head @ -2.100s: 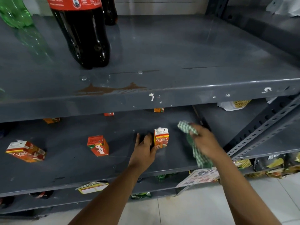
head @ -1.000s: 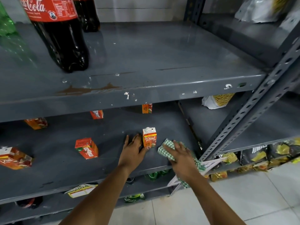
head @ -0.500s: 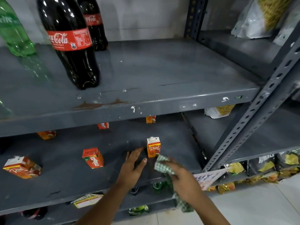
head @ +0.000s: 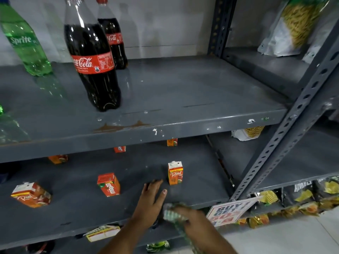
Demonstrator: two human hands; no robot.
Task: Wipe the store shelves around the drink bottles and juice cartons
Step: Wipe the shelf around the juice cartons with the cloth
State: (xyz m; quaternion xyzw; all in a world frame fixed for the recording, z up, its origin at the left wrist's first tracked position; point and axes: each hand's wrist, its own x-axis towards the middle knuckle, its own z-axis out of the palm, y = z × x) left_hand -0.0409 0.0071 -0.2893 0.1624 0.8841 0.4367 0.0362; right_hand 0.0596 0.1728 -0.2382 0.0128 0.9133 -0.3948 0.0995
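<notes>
My right hand [head: 190,219] grips a green checked cloth [head: 172,214] at the front edge of the lower grey shelf [head: 77,208]. My left hand [head: 151,200] lies flat and open on that shelf, just below and left of an upright orange Real juice carton [head: 175,173]. A red Maaza carton [head: 108,184] stands further left, and another Real carton [head: 31,194] lies tilted at the far left. On the upper shelf [head: 183,92] stand a large Coca-Cola bottle [head: 91,59], a second cola bottle [head: 111,33] behind it and a green Sprite bottle [head: 23,43].
Small cartons [head: 172,142] sit at the back of the lower shelf. A perforated steel upright [head: 286,129] runs down on the right. A paper offer sign [head: 229,210] hangs by it. Snack bags [head: 291,28] fill the right-hand shelves. A rust stain [head: 119,126] marks the upper shelf's edge.
My right hand has drawn the cloth back from beside the Real carton to the shelf's front edge. My left hand has slid back from the carton. The view has tilted up, showing more of the bottles.
</notes>
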